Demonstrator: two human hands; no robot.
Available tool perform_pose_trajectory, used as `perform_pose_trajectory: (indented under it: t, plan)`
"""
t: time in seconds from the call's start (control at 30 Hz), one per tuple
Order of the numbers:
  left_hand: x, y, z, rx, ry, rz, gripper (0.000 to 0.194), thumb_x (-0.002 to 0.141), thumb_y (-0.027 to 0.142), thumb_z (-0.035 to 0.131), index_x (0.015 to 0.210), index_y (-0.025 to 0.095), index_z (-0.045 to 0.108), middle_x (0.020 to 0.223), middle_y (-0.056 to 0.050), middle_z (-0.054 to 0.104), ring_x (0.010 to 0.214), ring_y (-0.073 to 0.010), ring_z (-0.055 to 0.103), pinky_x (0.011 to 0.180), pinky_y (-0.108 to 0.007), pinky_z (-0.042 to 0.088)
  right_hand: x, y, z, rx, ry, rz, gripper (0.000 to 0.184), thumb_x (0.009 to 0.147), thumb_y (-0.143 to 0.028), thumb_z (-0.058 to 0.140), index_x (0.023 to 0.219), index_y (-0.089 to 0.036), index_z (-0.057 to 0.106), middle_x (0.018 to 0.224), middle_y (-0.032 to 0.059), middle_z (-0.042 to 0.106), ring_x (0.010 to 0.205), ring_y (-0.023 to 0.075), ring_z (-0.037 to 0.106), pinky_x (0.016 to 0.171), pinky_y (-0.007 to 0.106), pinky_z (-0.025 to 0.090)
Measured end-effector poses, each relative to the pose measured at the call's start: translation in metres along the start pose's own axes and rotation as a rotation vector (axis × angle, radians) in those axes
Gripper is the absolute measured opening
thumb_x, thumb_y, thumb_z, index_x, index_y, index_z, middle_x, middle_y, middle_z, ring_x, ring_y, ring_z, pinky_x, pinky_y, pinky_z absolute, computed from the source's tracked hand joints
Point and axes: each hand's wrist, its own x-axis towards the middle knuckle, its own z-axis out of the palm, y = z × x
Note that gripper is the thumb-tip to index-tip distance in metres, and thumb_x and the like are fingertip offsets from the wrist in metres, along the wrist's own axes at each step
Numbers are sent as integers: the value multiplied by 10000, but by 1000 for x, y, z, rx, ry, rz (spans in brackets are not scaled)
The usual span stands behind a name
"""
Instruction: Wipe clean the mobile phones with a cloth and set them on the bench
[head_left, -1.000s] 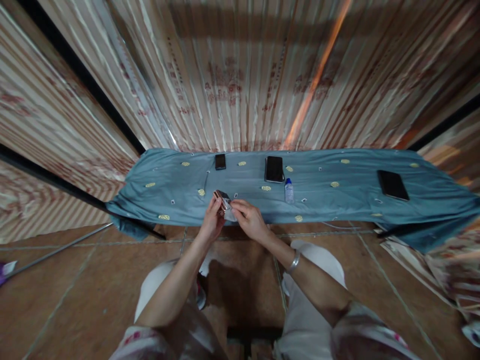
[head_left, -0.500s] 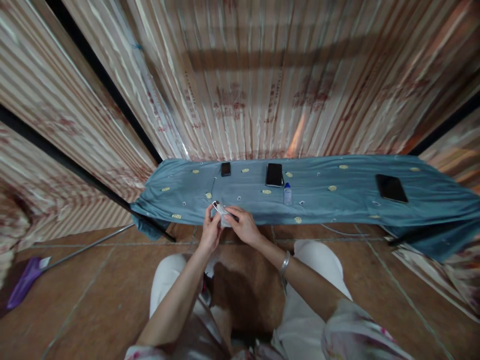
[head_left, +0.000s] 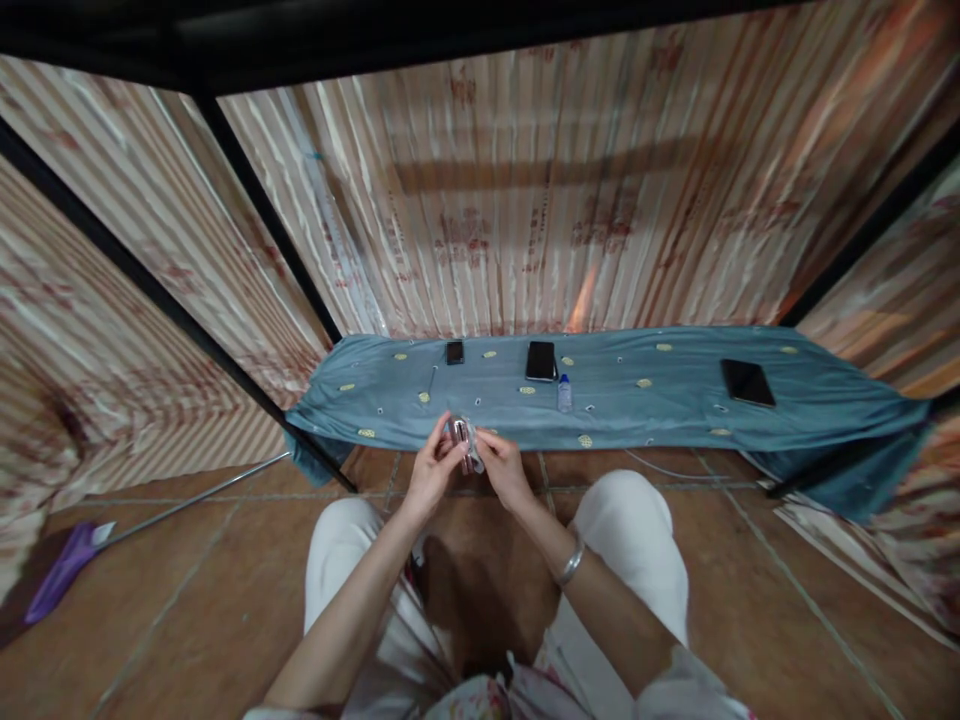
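Note:
Between my hands, just in front of the bench's near edge, is a small, shiny, flat rectangular object (head_left: pixel 462 440) with a dark reddish, mirror-like face and bright edges. My left hand (head_left: pixel 435 468) is closed round its left side, thumb across the near face. My right hand (head_left: pixel 504 468) is closed at its right side, pinching a crumpled whitish wipe or tissue (head_left: pixel 478 460) against it. The exact kind of the shiny object is too small to tell. Beyond the hands stands or lies a clear small bottle with a blue cap (head_left: pixel 565 396).
A blue patterned cloth (head_left: pixel 495 425) covers the long bench. On it lie a small black device (head_left: pixel 454 352), a larger black flat case or device (head_left: pixel 541 361) and a black tablet-like slab (head_left: pixel 748 383). Black frame poles (head_left: pixel 259 205) rise around it. A purple broom head (head_left: pixel 64 572) lies at left.
The shiny object has been turned so its broad face shows, and both hands have moved slightly right and nearer. The whitish wipe has shifted to its right side. The view has tilted up.

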Motion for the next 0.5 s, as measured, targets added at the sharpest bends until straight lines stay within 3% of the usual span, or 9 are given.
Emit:
perform_pose_trajectory:
  t: [0.1,0.23,0.37,0.5]
  plan:
    - [-8,-1,4,58,-5,62,757,475,222,865,1182,233,595,1036,-36,643,981,-177,618,889,-308,487,-4,-8,-2,40,38,36,399,866,-476,503,988,-186,748,927,29,755,855,220,691,814,374,546]
    - [-11,0,4,219,-30,136,653,456,237,864,1070,216,643,1084,-55,619,1026,-213,603,950,-371,466,-11,-26,-13,74,49,27,375,849,-461,555,1066,-209,729,1063,32,732,1002,225,665,910,379,515]
    - [-14,6,1,391,-68,239,645,472,216,838,1089,224,650,1076,-48,609,1018,-227,598,964,-400,453,-18,-44,-26,54,-47,-1,327,785,-434,652,1018,-225,749,1150,36,703,1114,250,623,959,401,496]
    - [-27,12,1,513,-108,352,645,488,194,818,1109,240,649,1090,-60,608,1065,-257,575,991,-417,427,-12,-46,-31,-17,-145,42,386,752,-418,686,1068,-201,729,1127,51,714,1020,247,667,881,390,546]
